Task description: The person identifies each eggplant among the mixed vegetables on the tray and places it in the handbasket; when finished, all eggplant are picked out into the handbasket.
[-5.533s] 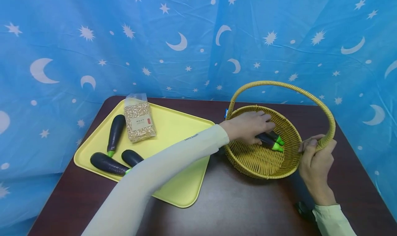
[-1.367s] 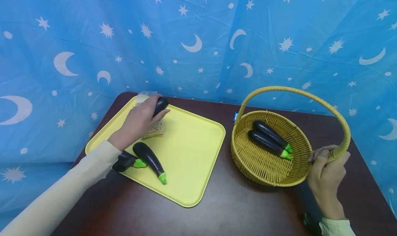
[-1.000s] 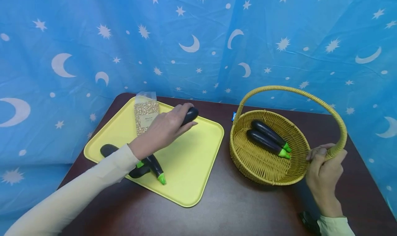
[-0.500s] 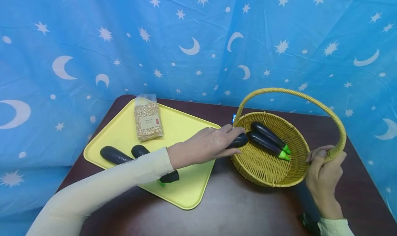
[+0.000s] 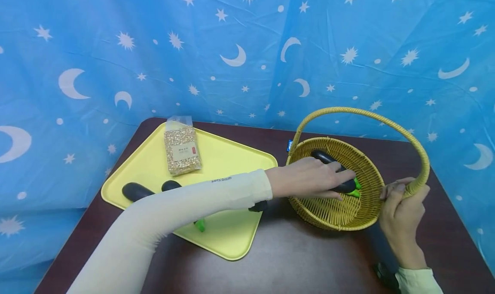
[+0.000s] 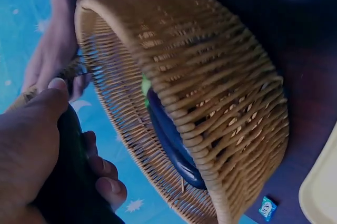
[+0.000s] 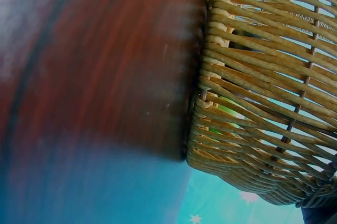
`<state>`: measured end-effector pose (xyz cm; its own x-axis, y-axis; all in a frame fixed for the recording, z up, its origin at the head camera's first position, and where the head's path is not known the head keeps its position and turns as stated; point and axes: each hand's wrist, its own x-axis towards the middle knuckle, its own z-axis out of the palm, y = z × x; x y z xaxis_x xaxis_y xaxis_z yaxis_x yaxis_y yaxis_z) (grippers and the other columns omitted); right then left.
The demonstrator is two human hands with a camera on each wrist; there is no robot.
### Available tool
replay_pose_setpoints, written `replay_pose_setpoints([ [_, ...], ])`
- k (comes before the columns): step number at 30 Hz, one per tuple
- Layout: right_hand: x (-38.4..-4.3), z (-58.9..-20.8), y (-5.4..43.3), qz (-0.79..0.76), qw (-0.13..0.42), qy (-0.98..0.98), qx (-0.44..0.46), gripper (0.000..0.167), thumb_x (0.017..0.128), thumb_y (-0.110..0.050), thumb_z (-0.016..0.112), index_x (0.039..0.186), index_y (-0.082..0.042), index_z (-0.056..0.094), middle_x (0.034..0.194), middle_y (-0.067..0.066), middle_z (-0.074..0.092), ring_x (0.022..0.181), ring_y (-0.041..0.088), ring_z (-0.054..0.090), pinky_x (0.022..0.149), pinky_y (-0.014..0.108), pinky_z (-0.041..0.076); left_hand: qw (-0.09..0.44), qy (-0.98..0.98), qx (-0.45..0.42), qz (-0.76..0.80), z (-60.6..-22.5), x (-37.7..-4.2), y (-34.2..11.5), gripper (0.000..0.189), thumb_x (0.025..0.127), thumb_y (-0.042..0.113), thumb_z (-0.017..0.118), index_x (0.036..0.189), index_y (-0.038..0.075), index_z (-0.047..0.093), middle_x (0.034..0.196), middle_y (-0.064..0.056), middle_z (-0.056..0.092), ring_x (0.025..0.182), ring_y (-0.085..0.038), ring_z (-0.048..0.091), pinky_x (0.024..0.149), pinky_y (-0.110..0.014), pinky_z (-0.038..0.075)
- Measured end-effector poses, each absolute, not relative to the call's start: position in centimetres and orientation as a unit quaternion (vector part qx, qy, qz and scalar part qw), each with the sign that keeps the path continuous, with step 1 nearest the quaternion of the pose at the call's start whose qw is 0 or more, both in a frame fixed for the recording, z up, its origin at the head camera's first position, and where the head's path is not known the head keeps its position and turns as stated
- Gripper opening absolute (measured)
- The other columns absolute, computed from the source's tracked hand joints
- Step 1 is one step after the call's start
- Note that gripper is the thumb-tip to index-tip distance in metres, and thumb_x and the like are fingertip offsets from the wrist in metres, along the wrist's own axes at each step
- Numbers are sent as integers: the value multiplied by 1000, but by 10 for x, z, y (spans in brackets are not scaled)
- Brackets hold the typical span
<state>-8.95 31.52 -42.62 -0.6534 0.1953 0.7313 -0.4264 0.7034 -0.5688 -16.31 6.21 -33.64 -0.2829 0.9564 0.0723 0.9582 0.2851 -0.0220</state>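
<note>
Now the left grip has brought the held eggplant from the tray over to the basket.
Its fingers wrap it over the 2 eggplants inside; the right grip grasps the handle, nearer the worktop's right edge. Transfer looks nearly complete, release not yet made; 2 eggplants on the tray remain, towards the worktop's left edge.
</note>
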Motion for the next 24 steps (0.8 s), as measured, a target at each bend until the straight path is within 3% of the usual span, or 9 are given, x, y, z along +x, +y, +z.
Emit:
replay_pose_setpoints([
  [7,-90,-426,318,369,407,-832,79,29,110,-4,35,117,25,40,73,15,50,66,-4,45,63,10,36,40,-776,-628,55,-346,-172,90,57,108,53,54,151,17,47,118,2,60,68,-7,57,65,-24,50],
  [12,-87,-424,316,376,410,-828,66,30,109,-4,35,115,25,40,72,14,50,65,-4,45,62,10,35,-10,-756,-645,112,-350,-172,112,63,108,55,53,160,23,39,137,1,60,74,-7,62,70,-24,52],
  [19,-89,-424,318,381,416,-823,68,30,109,-4,35,115,25,39,72,13,50,65,-3,46,64,10,37,-74,-752,-639,142,-364,-169,131,71,105,59,51,166,30,28,160,1,45,88,-8,68,77,-24,53],
  [24,-90,-428,320,389,411,-822,62,30,109,-5,36,115,25,41,72,13,52,62,-1,48,62,11,37,-95,-759,-629,138,-380,-171,128,74,106,57,55,167,28,26,158,1,44,96,-9,65,85,-25,53],
])
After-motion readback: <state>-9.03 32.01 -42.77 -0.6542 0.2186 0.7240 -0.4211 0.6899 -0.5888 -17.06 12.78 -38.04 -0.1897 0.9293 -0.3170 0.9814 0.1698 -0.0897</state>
